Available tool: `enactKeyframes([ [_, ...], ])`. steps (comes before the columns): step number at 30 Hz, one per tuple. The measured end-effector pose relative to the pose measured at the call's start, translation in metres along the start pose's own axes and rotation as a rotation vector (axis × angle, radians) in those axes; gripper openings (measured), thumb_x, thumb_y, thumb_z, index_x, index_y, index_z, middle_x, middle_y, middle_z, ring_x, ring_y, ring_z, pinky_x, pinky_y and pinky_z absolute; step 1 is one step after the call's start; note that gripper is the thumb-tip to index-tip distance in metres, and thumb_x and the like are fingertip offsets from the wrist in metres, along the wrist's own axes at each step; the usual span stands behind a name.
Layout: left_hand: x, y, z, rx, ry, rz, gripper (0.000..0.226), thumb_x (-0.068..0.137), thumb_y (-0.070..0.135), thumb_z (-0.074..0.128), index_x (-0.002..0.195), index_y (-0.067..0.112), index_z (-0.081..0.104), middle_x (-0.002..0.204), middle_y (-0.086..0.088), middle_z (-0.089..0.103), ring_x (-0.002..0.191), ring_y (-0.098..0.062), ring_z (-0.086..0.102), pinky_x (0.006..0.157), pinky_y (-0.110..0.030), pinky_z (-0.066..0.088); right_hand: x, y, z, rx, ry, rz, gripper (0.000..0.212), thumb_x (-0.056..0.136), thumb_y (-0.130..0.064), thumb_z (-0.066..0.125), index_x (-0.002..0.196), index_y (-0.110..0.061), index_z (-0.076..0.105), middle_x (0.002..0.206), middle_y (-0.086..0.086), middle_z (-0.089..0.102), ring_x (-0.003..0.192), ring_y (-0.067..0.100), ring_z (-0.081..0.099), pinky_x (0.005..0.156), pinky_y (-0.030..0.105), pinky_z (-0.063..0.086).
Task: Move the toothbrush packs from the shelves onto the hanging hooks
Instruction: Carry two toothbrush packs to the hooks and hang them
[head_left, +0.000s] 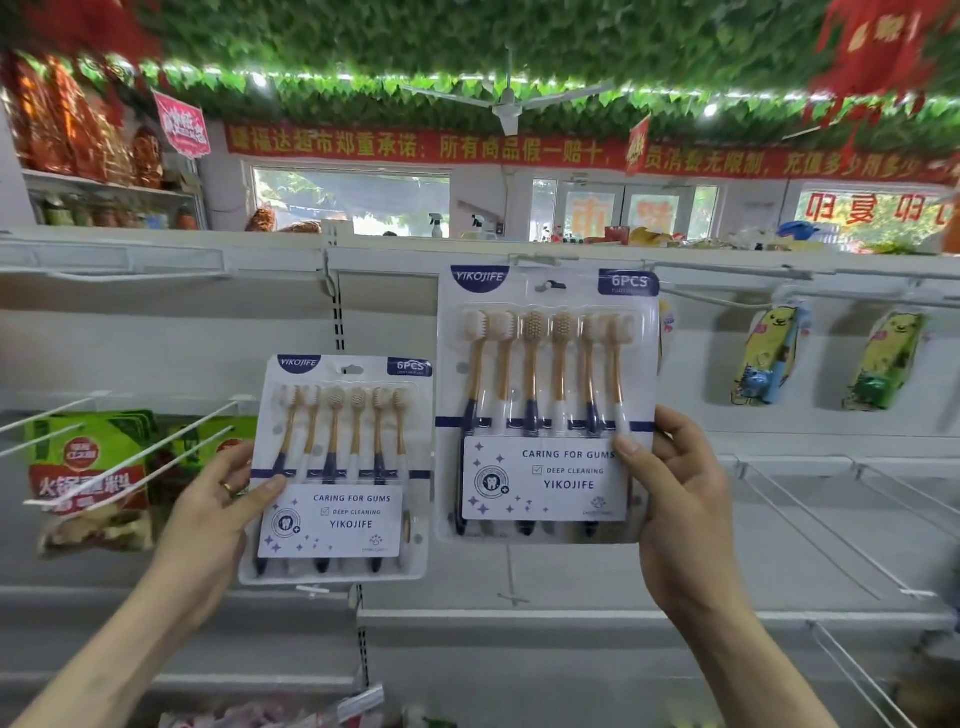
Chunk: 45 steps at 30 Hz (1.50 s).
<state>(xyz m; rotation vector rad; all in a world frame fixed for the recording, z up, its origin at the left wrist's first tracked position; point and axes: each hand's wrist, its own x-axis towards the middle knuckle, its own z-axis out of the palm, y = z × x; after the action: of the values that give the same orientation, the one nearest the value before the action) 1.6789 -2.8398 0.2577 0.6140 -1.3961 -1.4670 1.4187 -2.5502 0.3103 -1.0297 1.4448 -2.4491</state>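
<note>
The left hand (218, 499) grips the lower toothbrush pack (343, 467) by its left edge, with the thumb laid across the front by the white label and the other fingers curled behind the card. A ring (227, 487) shows on one finger. This pack is held upright in front of the white shelf backing, just right of the long white wire hooks (156, 457) that jut out at the left. Green and red snack bags (88, 467) hang behind those hooks.

The right hand (675, 499) holds the upper toothbrush pack (545, 405) by its lower right edge, thumb pressed on the front beside the label and fingers wrapped round the back. This pack is raised higher and stands upright. Its hang hole (550, 285) sits just under the top rail (727, 270), though I cannot tell whether a hook passes through it. The two packs are side by side and close, the upper one to the right.

Further right, two yellow cartoon packets (769, 353) hang from the same rail, and white wire dividers (810, 525) lie on the shelf below. Above the shelving are a red banner (415, 148) and a ceiling fan (506, 104)
</note>
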Motion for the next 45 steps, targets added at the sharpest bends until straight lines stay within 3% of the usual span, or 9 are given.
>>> enactKeyframes([
  [8, 0.007, -0.008, 0.003, -0.026, 0.028, -0.034, 0.042, 0.098, -0.002, 0.06, 0.131, 0.025, 0.061, 0.127, -0.008, 0.074, 0.12, -0.029, 0.069, 0.108, -0.056, 0.048, 0.012, 0.01, -0.002, -0.028, 0.019, 0.029, 0.029, 0.099, -0.008, 0.065, 0.127, -0.016, 0.062, 0.108, 0.01, 0.079, 0.102, 0.027, 0.076, 0.08, 0.036, 0.065],
  [12, 0.008, -0.006, 0.002, -0.037, 0.035, -0.031, 0.049, 0.098, -0.001, 0.06, 0.143, 0.018, 0.056, 0.13, -0.008, 0.072, 0.122, -0.029, 0.068, 0.11, -0.058, 0.047, 0.027, 0.02, 0.003, -0.017, 0.007, 0.055, 0.035, 0.099, -0.007, 0.065, 0.134, -0.009, 0.059, 0.11, 0.009, 0.079, 0.103, 0.027, 0.076, 0.085, 0.039, 0.064],
  [16, 0.008, -0.001, -0.004, -0.034, 0.053, -0.019, 0.053, 0.099, 0.0, 0.059, 0.149, 0.015, 0.051, 0.132, -0.009, 0.07, 0.123, -0.03, 0.068, 0.109, -0.059, 0.048, 0.047, 0.033, 0.011, -0.015, 0.008, 0.076, 0.034, 0.099, -0.005, 0.066, 0.132, -0.01, 0.059, 0.105, 0.005, 0.08, 0.096, 0.018, 0.076, 0.075, 0.025, 0.06],
  [22, 0.004, 0.012, -0.011, -0.027, 0.065, 0.018, 0.048, 0.1, -0.004, 0.055, 0.146, 0.012, 0.053, 0.125, -0.007, 0.074, 0.116, -0.026, 0.071, 0.085, -0.033, 0.064, 0.083, 0.062, 0.023, -0.029, 0.014, 0.118, 0.031, 0.101, -0.006, 0.065, 0.131, -0.009, 0.057, 0.103, 0.002, 0.08, 0.094, 0.014, 0.077, 0.07, 0.022, 0.059],
  [31, -0.002, 0.024, -0.012, -0.047, 0.082, 0.023, 0.048, 0.1, -0.004, 0.054, 0.144, 0.014, 0.056, 0.129, -0.01, 0.071, 0.116, -0.028, 0.07, 0.09, -0.038, 0.061, 0.133, 0.09, 0.03, -0.099, 0.001, 0.146, 0.035, 0.103, -0.01, 0.064, 0.136, -0.008, 0.054, 0.102, -0.004, 0.079, 0.093, 0.009, 0.076, 0.074, 0.023, 0.059],
  [39, -0.007, 0.025, -0.012, -0.055, 0.072, 0.021, 0.049, 0.099, -0.003, 0.056, 0.145, 0.015, 0.055, 0.129, -0.009, 0.072, 0.121, -0.031, 0.068, 0.089, -0.04, 0.061, 0.144, 0.102, 0.031, -0.196, 0.014, 0.219, 0.031, 0.107, -0.021, 0.061, 0.134, -0.008, 0.054, 0.107, -0.002, 0.072, 0.083, -0.002, 0.073, 0.059, 0.014, 0.054],
  [41, -0.009, 0.025, -0.012, -0.058, 0.067, 0.026, 0.049, 0.098, -0.002, 0.057, 0.145, 0.014, 0.055, 0.129, -0.01, 0.072, 0.12, -0.031, 0.069, 0.088, -0.039, 0.062, 0.142, 0.104, 0.027, -0.248, 0.031, 0.224, 0.028, 0.108, -0.029, 0.058, 0.131, -0.013, 0.056, 0.113, -0.003, 0.067, 0.1, 0.008, 0.07, 0.067, 0.018, 0.056],
  [43, -0.012, 0.024, -0.01, -0.062, 0.06, 0.031, 0.048, 0.098, -0.002, 0.057, 0.144, 0.013, 0.056, 0.13, -0.012, 0.071, 0.119, -0.03, 0.069, 0.087, -0.037, 0.063, 0.139, 0.108, 0.018, -0.315, 0.058, 0.231, 0.027, 0.108, -0.036, 0.055, 0.129, -0.018, 0.057, 0.12, -0.001, 0.065, 0.117, 0.022, 0.064, 0.095, 0.035, 0.056],
  [45, -0.017, 0.024, -0.006, -0.075, 0.057, 0.026, 0.05, 0.098, -0.003, 0.056, 0.145, 0.013, 0.054, 0.128, -0.01, 0.072, 0.117, -0.027, 0.07, 0.087, -0.037, 0.063, 0.131, 0.109, 0.01, -0.354, 0.103, 0.233, 0.023, 0.108, -0.035, 0.054, 0.126, -0.021, 0.057, 0.125, 0.001, 0.065, 0.121, 0.023, 0.061, 0.108, 0.043, 0.05],
])
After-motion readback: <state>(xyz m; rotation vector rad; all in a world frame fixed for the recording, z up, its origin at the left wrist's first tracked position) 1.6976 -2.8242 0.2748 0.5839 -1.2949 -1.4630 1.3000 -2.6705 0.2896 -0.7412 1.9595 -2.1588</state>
